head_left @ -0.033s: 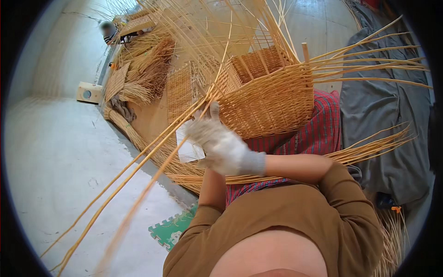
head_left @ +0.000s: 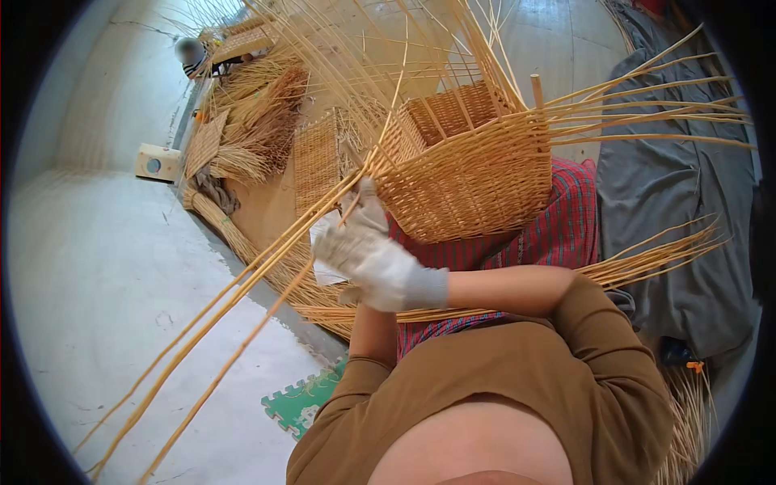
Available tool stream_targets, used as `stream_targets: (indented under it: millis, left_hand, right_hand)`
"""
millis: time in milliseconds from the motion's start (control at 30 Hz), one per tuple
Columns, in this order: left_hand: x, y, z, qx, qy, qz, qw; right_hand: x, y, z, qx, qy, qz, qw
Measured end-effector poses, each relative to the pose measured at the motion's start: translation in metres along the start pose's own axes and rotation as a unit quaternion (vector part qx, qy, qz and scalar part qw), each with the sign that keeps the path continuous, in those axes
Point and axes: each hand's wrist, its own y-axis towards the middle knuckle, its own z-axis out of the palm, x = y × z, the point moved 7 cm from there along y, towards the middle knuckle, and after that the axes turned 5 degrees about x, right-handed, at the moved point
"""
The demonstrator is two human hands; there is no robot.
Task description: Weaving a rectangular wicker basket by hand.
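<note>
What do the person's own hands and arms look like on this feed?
The right hand wears an off-white glove, dingier toward the fingers, with a grey cuff. Both sleeves are plain brown and wrinkled, ending around the elbows, leaving the forearms bare. The left hand is mostly hidden, so its covering can't be told.

Basket [head_left: 473,186]: rough woven wicker; long rods [head_left: 323,205]: smooth, woody; glove [head_left: 381,271]: matt cloth.
</note>
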Motion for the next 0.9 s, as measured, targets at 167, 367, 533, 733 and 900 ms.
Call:
stream_targets:
  millis: [167,367,533,733,900]
  left_hand:
    - [-0.028,0.01,-0.015,0.087,0.164,-0.01,0.983]
    - [-0.034,0.04,-0.021,0.175,0.107,-0.142,0.968]
    - [-0.054,0.043,-0.034,0.071,0.027,-0.115,0.99]
    - [-0.046,0.0,0.01,0.048,-0.006,-0.002,0.999]
    - [-0.034,0.038,0.042,0.127,0.139,-0.011,0.982]
  right_hand:
    - [0.016,0.047,0.04,0.185,-0.091,-0.06,0.977]
    - [0.006,0.043,-0.047,0.164,-0.066,-0.167,0.97]
    - [-0.131,0.04,-0.147,-0.197,0.256,0.083,0.943]
    - [-0.223,-0.063,-0.141,-0.323,0.447,0.303,0.777]
    - [-0.209,-0.078,-0.139,-0.287,0.443,0.235,0.816]
